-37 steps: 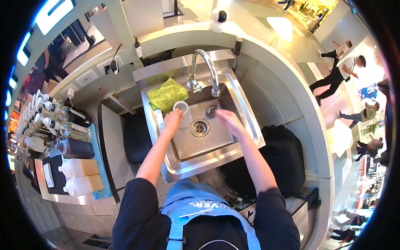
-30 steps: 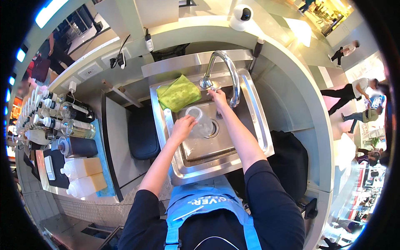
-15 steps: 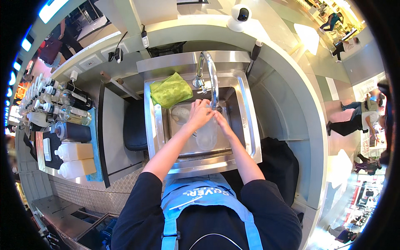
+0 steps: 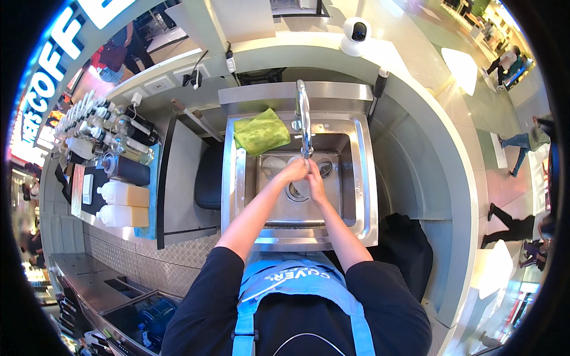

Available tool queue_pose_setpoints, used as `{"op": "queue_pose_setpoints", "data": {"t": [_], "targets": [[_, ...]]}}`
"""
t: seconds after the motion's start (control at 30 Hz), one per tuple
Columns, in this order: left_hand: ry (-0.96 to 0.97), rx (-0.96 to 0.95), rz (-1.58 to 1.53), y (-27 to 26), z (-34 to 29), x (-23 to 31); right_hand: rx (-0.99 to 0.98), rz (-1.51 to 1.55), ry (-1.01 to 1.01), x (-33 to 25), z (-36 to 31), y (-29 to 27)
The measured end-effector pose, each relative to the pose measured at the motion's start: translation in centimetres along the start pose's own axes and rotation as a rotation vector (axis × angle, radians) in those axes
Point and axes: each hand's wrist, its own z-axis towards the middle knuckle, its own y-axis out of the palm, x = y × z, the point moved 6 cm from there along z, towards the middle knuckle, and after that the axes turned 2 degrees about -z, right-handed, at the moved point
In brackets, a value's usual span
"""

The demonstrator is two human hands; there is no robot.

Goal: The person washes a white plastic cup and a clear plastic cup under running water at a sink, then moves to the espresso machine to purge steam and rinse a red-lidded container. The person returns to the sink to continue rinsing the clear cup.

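Both hands are together below the curved chrome faucet (image 4: 305,121), over the steel sink basin (image 4: 270,204). My left hand (image 4: 294,171) has its fingers curled round the top of a clear cup (image 4: 298,191), whose round outline shows just below the hands. From the other side, my right hand (image 4: 316,185) closes on the same cup, fingers pointing up toward the faucet. The fingers hide much of the cup, and whether water is running is hard to make out. A pale, rounded thing (image 4: 273,166) lies in the basin left of my hands; its kind is unclear.
A green cloth (image 4: 262,132) lies over the sink's back left corner. Beside my right hand is the dark drain (image 4: 325,168). Pump bottles (image 4: 127,133) and white-capped jugs (image 4: 123,215) crowd the counter at left. A black bag-like thing (image 4: 404,246) sits right of the sink.
The view has shifted, so the sink appears lower and further right. Both hands stay at the cup, which has tilted so its round end shows.
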Motion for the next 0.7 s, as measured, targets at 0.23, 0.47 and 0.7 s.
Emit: {"op": "queue_pose_setpoints", "data": {"t": [0.23, 0.47, 0.7], "targets": [[-0.101, 0.356, -0.151, -0.4, -1.2, -4.9, 0.09, -0.284, 0.346, 4.6, 3.1, 0.9], [-0.07, 0.328, -0.081, -0.3, 0.8, -3.0, 0.159, -0.278, 0.085, 3.1, 3.4, 0.6], [-0.204, 0.322, -0.256, -1.7, 0.5, -1.5, 0.073, -0.237, -0.084, 0.3, 3.1, 0.7]]}}
